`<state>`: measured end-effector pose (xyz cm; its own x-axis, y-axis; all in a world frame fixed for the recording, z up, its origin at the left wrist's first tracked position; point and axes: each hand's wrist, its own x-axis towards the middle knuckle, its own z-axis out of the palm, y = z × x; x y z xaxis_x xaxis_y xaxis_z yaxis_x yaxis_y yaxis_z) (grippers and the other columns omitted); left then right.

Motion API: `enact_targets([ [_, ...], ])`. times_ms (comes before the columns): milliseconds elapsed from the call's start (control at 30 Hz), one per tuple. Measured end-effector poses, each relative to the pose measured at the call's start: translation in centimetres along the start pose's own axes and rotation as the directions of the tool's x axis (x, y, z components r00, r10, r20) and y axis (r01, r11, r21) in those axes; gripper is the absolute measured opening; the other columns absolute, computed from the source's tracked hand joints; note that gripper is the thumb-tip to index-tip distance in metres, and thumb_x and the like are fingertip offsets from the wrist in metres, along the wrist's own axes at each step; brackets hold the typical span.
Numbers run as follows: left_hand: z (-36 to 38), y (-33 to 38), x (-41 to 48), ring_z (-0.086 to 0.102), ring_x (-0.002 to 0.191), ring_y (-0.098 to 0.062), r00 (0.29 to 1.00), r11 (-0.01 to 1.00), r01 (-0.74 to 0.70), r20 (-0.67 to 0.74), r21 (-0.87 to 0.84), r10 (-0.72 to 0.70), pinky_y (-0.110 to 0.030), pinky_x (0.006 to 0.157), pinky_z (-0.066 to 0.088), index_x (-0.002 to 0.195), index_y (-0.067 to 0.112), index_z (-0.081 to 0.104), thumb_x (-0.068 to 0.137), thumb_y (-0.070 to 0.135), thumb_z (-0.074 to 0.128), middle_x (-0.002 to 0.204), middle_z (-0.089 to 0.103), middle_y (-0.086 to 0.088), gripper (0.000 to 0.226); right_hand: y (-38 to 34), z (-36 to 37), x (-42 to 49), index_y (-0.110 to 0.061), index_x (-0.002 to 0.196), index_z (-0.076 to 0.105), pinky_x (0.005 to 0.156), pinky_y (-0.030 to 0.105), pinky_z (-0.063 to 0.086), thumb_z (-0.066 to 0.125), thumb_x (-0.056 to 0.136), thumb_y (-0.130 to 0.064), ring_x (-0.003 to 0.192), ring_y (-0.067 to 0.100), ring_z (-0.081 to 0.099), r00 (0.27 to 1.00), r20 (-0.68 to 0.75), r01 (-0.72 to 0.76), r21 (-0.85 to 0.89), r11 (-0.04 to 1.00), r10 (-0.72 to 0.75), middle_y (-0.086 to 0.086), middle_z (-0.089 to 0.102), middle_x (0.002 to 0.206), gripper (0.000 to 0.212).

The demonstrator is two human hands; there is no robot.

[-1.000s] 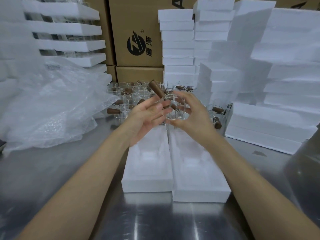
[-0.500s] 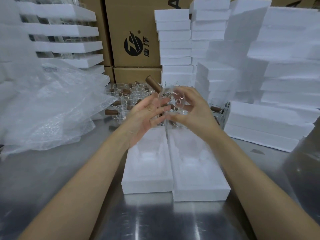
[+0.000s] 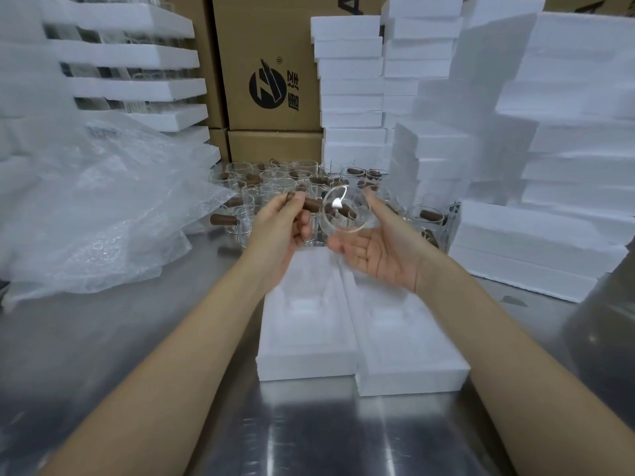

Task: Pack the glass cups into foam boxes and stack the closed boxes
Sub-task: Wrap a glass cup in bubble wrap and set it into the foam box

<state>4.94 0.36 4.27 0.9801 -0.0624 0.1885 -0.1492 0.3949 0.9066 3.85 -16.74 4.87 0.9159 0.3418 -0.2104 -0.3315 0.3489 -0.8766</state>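
Observation:
A clear glass cup (image 3: 347,213) with a brown wooden handle (image 3: 311,203) is held in the air, its mouth turned toward me. My left hand (image 3: 285,231) grips the handle with thumb and fingers. My right hand (image 3: 378,249) lies palm up under and beside the glass, fingers relaxed and touching its far side. Below the hands two open foam box halves (image 3: 305,341) (image 3: 409,352) lie side by side on the steel table, their moulded hollows holding nothing. Behind the hands stand several more glass cups (image 3: 275,187) with brown handles.
Crumpled bubble wrap (image 3: 89,214) covers the left of the steel table (image 3: 103,355). Stacks of white foam boxes (image 3: 350,87) (image 3: 563,187) rise at the back and right. Foam trays with glassware stand at the far left (image 3: 113,56). Cardboard cartons (image 3: 271,73) line the back.
The cup has been turned so its handle lies sideways to the left. My left hand moved onto the handle, and my right hand opened, palm up, under the glass.

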Motion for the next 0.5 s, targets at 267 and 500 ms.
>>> enact_targets([
  [267,0.06,-0.03,-0.03,0.043,0.054,-0.008,0.999,0.999,0.047,-0.022,0.022,-0.047,-0.021,0.057,0.039,0.087,0.010,0.055,0.101,0.015,0.048,0.063,0.046,0.002,0.016,0.04,0.01,-0.09,0.013,0.122,0.043,0.051,0.022,0.056,0.054,0.088,-0.059,0.061,0.019,0.070,1.000,0.003,-0.018,0.040,0.999,0.018,0.025,0.071,0.084,0.081],
  [500,0.31,-0.26,0.03,0.055,0.064,-0.008,1.000,0.996,-0.020,-0.004,0.082,0.020,-0.019,0.062,0.045,0.093,0.011,0.061,0.100,0.022,0.049,0.075,0.060,0.001,0.018,0.21,0.17,0.20,-0.007,0.125,0.048,0.074,0.031,0.059,0.067,0.086,-0.043,0.097,0.035,0.070,0.972,0.081,0.222,0.011,0.975,-0.222,0.020,0.071,0.105,0.056],
])
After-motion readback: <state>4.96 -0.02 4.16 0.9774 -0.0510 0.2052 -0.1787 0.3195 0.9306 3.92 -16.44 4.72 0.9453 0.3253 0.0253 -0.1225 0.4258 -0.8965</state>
